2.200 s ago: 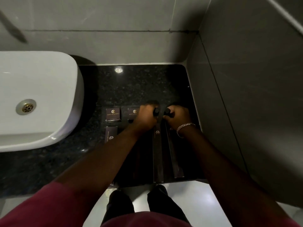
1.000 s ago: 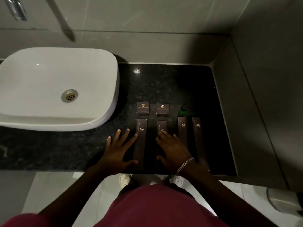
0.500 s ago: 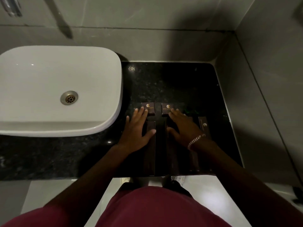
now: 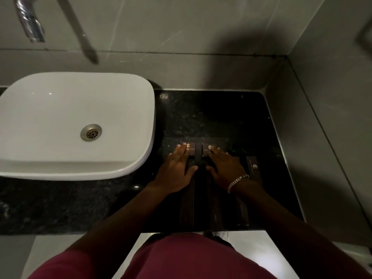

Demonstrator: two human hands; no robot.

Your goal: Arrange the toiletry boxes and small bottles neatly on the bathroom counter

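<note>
Two small square dark boxes with gold logos sit side by side on the black counter [image 4: 211,117]: the left box [image 4: 191,149] and the right box [image 4: 207,150]. My left hand [image 4: 177,170] lies flat, fingertips touching the left box. My right hand [image 4: 225,168], with a bracelet, lies flat, fingertips on the right box. Both palms cover long dark boxes; one long box [image 4: 254,168] shows at the right, others [image 4: 187,206] run under my forearms to the front edge. A small dark bottle with a green glint [image 4: 235,148] stands right of the square boxes, barely visible.
A white basin [image 4: 76,125] with a metal drain takes the counter's left side, a chrome tap [image 4: 30,23] above it. Grey tiled walls close the back and right. The counter's front edge runs just behind my red-clothed body.
Both hands slid forward from the near ends of the long boxes to the two small square boxes. The camera view shifted slightly.
</note>
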